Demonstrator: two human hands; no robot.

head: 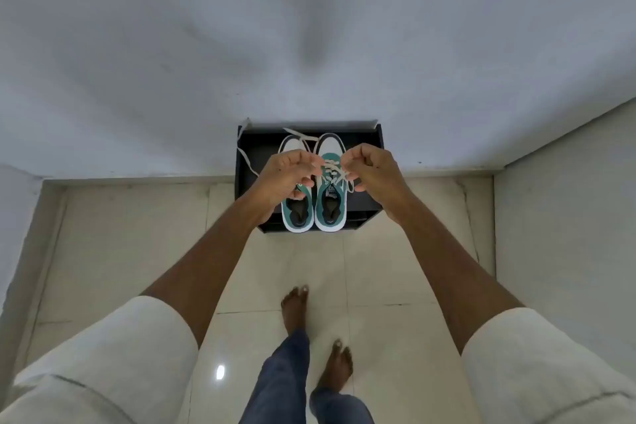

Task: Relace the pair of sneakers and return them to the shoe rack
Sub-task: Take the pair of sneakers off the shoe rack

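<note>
Two teal and white sneakers stand side by side, toes toward the wall, on top of a black shoe rack (368, 162). The right sneaker (330, 206) has a white lace (332, 170) crossed over its tongue. My left hand (287, 175) pinches one end of that lace and my right hand (373, 170) pinches the other, both just above the shoe. My left hand covers the middle of the left sneaker (297, 213). A loose white lace (246, 157) trails from that shoe's toe over the rack's left edge.
The rack stands against a pale wall (309, 27) in a narrow alcove, with side walls close at left and right. Glossy cream floor tiles (378, 268) lie in front of it. My bare feet (296, 303) stand on the tiles below the rack.
</note>
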